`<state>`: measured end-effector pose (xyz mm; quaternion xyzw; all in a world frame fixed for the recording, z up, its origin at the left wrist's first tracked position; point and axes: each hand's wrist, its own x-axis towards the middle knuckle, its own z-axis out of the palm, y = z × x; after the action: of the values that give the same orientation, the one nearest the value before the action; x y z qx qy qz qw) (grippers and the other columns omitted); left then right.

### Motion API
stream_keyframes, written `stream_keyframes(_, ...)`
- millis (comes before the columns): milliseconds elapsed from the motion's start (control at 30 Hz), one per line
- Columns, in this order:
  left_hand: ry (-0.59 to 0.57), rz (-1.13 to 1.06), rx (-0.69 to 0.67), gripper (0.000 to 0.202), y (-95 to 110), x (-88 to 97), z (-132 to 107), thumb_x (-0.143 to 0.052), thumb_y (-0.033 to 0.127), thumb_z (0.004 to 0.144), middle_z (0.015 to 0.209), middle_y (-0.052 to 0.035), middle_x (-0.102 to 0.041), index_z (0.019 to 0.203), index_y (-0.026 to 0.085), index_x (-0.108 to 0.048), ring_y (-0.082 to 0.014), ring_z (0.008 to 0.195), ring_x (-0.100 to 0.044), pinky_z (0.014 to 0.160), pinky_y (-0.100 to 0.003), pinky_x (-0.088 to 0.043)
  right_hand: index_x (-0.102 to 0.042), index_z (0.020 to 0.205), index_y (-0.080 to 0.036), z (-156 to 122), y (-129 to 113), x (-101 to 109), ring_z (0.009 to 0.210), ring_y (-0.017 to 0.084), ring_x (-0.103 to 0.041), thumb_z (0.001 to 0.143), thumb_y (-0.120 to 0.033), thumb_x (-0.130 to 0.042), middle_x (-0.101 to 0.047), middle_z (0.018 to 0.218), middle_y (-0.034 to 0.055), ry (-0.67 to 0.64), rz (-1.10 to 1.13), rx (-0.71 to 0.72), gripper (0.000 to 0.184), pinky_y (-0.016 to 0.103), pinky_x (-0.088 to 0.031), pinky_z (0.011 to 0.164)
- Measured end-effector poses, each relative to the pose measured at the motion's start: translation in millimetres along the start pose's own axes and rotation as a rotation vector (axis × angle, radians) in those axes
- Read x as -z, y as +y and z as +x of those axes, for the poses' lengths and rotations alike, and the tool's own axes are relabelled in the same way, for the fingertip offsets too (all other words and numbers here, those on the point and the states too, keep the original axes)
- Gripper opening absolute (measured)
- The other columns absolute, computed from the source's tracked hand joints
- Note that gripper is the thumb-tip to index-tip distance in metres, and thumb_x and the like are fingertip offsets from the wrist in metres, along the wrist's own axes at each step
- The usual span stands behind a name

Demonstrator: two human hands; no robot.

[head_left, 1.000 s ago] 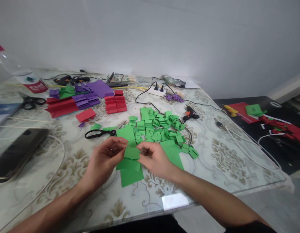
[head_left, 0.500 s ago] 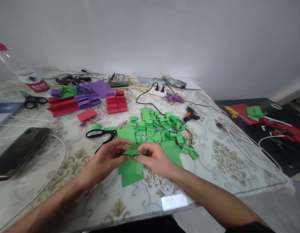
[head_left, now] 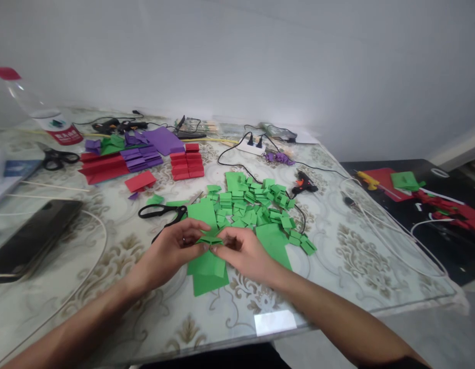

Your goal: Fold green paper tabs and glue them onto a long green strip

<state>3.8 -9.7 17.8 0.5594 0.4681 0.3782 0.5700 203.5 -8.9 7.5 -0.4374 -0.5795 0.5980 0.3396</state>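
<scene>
Between both hands is a small folded piece of green paper (head_left: 210, 240), its layers parted a little along the fold. My left hand (head_left: 179, 248) pinches its left end with thumb and fingers. The other end is pinched by my right hand (head_left: 241, 248), the two thumb tips close together. Beneath them lie flat green paper sheets (head_left: 210, 283). Just beyond the hands spreads a heap of small folded green paper pieces (head_left: 249, 202). Black-handled scissors (head_left: 164, 211) rest beside the heap, partly behind my left hand.
A phone (head_left: 37, 236) with a white cable lies at left, near a bottle (head_left: 58, 123). Red folded paper (head_left: 186, 163) and purple paper (head_left: 160, 139) sit farther back. A glue gun (head_left: 303, 183) and a power strip (head_left: 251, 146) with black cords stand behind the heap.
My thumbs have come closer together on the folded green paper, and its upper layers have shifted slightly. The whole view has moved a little, so things appear slightly farther right.
</scene>
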Motion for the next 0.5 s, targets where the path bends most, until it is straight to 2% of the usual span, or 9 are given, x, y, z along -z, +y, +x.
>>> stream_keyframes(367, -0.031, 0.008, 0.03, 0.028, 2, 6.4, 0, -0.081, 0.031, 0.075, 0.079, -0.003, -0.076, 0.099, 0.02, -0.07, -0.0178, 0.07, -0.069, 0.061, -0.026, -0.051, -0.06, 0.066, -0.019, 0, -6, 3, 0.053, 0.009, -0.037, 0.077, -0.04, -0.079, -0.044, 0.057, -0.0063, -0.05, 0.078, -0.056, 0.03, 0.025, -0.023, 0.05)
stream_keyframes(500, -0.011, 0.037, 0.077, 0.032, 5, 11.2, 3, -0.085, 0.03, 0.071, 0.073, 0.0005, -0.073, 0.098, 0.019, -0.07, -0.0144, 0.064, -0.063, 0.06, -0.024, -0.047, -0.051, 0.06, -0.019, 1, -6, 6, 0.052, 0.008, -0.033, 0.077, -0.038, -0.08, -0.038, 0.056, -0.0077, -0.026, 0.06, -0.028, 0.038, 0.024, -0.022, 0.049)
